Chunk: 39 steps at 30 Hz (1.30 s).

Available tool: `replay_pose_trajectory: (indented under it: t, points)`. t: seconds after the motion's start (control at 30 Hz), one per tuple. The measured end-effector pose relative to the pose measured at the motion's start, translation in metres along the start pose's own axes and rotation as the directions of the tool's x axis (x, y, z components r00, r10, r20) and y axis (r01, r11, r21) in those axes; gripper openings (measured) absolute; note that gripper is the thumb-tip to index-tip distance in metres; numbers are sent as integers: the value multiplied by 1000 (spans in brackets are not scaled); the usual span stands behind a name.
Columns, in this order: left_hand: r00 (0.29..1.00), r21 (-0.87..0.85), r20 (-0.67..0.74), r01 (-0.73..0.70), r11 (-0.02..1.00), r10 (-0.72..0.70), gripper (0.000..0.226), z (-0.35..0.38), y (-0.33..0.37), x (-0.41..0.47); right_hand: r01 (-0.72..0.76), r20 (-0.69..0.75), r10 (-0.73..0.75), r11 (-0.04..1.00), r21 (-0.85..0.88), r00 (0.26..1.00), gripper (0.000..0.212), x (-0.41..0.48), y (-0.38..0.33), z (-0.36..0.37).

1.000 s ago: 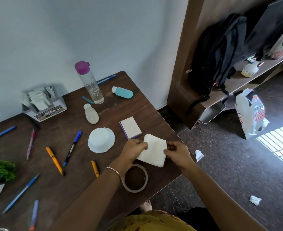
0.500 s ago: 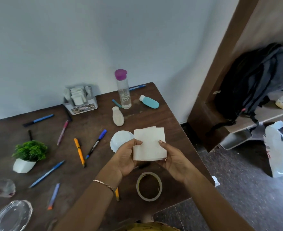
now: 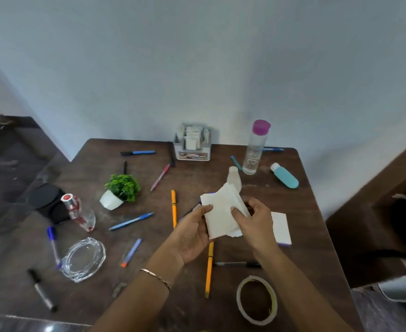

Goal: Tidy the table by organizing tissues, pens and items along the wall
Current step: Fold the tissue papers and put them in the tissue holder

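Observation:
A white tissue (image 3: pixel 222 213) hangs above the middle of the brown table (image 3: pixel 317 236), partly folded. My left hand (image 3: pixel 192 232) pinches its left edge with thumb on top. My right hand (image 3: pixel 254 221) grips its right side. A grey tissue holder (image 3: pixel 193 146) with folded tissues stands by the wall. Several pens lie scattered: two orange ones (image 3: pixel 173 207), blue ones (image 3: pixel 131 221), a pink one (image 3: pixel 160 177).
A clear bottle with purple cap (image 3: pixel 254 149) and a teal bottle (image 3: pixel 284 176) stand near the wall. A small plant (image 3: pixel 120 190), glass dish (image 3: pixel 84 258), perfume bottle (image 3: pixel 77 212), tape roll (image 3: pixel 257 300) and white pad (image 3: pixel 281 227) sit around my hands.
The tissue was lifted off the table's right edge and is held up in both hands; it now bends into a fold. The view has swung left, showing more of the table.

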<state>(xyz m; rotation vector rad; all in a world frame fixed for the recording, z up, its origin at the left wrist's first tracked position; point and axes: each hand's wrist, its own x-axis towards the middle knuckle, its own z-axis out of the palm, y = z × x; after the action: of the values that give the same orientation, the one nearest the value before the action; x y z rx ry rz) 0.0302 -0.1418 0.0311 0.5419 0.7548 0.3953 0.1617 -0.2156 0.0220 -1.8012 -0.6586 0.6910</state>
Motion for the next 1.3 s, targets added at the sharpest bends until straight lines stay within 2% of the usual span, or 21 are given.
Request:
replay_pose_trajectory:
  t: [0.07, 0.13, 0.2, 0.27, 0.33, 0.4, 0.53, 0.6, 0.63, 0.7, 0.77, 0.83, 0.9, 0.97, 1.07, 1.17, 1.3]
  points:
    - [1000, -8, -13, -28, 1000, 28, 40, -3, 7, -2, 176, -30, -181, 977, -123, 983, 26, 1, -7, 16]
    - [998, -11, -22, -53, 999, 52, 45, -7, 14, -3, 361, -15, -373, 907, -219, 928, 22, -1, -14, 32]
    - [998, -24, -13, -67, 997, 66, 50, -12, 21, -2, 464, 38, -479, 823, -327, 877, 22, -3, -19, 45]
    - [998, -46, -11, -67, 997, 67, 52, -19, 28, 1, 487, 87, -502, 760, -431, 861, 23, -2, -18, 57]
    - [998, -71, -10, -65, 995, 64, 52, -25, 36, 5, 506, 131, -508, 730, -460, 851, 25, 0, -16, 65]
    - [998, -92, -20, -58, 994, 56, 49, -30, 43, 9, 570, 198, -551, 665, -482, 811, 28, 5, -14, 69]
    - [994, -97, -105, -39, 995, 29, 43, -39, 52, 21, 627, 317, -556, 552, -550, 768, 33, 15, -12, 75]
    - [988, -113, -151, -36, 993, 18, 40, -46, 56, 31, 608, 308, -532, 600, -520, 789, 38, 19, -13, 81]
    - [986, -127, -165, -35, 991, 13, 39, -50, 59, 37, 574, 274, -507, 671, -469, 817, 38, 21, -14, 85]
    - [987, -153, -159, -27, 988, 2, 37, -54, 68, 44, 453, 150, -428, 835, -313, 891, 29, 28, -15, 91]
    - [993, -139, -121, -18, 990, 1, 35, -55, 79, 50, 281, 71, -272, 939, -201, 960, 20, 43, -15, 98]
    - [995, -82, -96, -24, 996, 16, 34, -59, 89, 58, 85, 151, -71, 993, -88, 986, 26, 60, -19, 103]
    - [997, -23, -64, -42, 999, 41, 33, -63, 99, 66, -30, 247, 44, 998, -59, 968, 25, 77, -21, 107]
    - [996, 83, -53, -65, 994, 69, 30, -69, 112, 76, 2, 264, 50, 981, -193, 963, 17, 93, -22, 111]
    - [988, 372, -43, -119, 921, 145, 23, -80, 136, 93, 124, 256, -41, 939, -320, 966, 5, 116, -22, 116]
    - [977, 650, -5, -160, 743, 215, 17, -88, 167, 113, 203, 332, -67, 896, -395, 941, 5, 136, -31, 120]
    - [952, 824, -30, -149, 546, 306, 19, -84, 211, 138, 234, 340, -100, 895, -380, 935, 18, 162, -40, 128]
